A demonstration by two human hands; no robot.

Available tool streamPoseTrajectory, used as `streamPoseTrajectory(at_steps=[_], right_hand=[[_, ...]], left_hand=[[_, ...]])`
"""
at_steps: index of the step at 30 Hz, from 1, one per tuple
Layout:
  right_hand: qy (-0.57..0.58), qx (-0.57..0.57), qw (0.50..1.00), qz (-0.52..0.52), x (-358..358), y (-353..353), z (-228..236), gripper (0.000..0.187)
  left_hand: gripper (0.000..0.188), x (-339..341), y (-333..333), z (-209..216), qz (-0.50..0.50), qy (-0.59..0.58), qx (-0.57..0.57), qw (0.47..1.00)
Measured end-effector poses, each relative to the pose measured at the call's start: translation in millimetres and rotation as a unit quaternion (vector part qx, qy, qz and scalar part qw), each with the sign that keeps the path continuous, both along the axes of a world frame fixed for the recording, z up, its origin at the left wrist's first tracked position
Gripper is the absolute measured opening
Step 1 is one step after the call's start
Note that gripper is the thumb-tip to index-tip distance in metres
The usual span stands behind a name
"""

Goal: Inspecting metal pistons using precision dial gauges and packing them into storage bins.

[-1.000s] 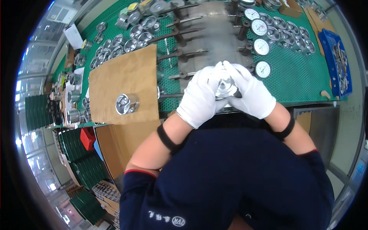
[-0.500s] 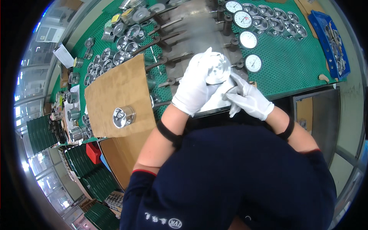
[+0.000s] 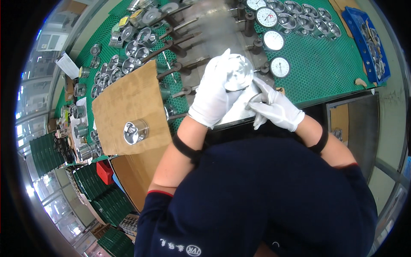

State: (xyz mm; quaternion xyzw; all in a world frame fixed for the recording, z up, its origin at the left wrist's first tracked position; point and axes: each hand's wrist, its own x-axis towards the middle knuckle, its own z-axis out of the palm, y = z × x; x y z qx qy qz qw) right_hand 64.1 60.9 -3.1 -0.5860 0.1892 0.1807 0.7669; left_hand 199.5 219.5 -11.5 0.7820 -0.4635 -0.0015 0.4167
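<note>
My left hand, in a white glove, is wrapped round a shiny metal piston near the front of the bench. The bright glare hides the details of its face. Just right of and below it is my right hand, also gloved, with its fingers curled round a small grey metal piece. What that piece is I cannot make out. My right forefinger reaches up to the piston's edge. Beneath both hands lies a white sheet.
Dial gauges on dark stands flank a grey metal plate. On the left, a cardboard sheet carries a single piston. Many pistons stand on the green mat. A blue tray is at the far right.
The whole view has shifted slightly. The piston appears turned a little in my left hand, and my right hand keeps nearly the same pose beside it.
</note>
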Motion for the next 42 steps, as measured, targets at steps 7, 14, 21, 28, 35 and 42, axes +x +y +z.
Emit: streamPoseTrajectory(at_steps=[7,14,21,28,35,42], right_hand=[[0.007,-0.006,1.000,0.004,3,2,-1,0.088],[0.017,-0.008,1.000,0.006,1,-1,0,0.088],[-0.216,-0.008,0.976,0.011,-8,-21,15,0.064],[-0.129,-0.070,0.969,-0.197,-29,-141,21,0.030],[-0.056,-0.013,0.940,-0.337,-50,-361,-104,0.045],[-0.116,-0.206,0.939,-0.249,-21,-510,-268,0.048]], left_hand=[[0.089,1,1,-3,0.012,0.021,0.011,1.000],[0.080,-1,-3,0,0.005,-0.054,-0.037,0.998],[0.057,-26,10,45,-0.070,0.519,-0.004,0.852],[0.048,20,75,64,0.218,0.023,0.102,0.970],[0.040,28,197,35,0.491,0.033,0.391,0.777],[0.030,16,215,-3,0.515,-0.021,0.371,0.772]])
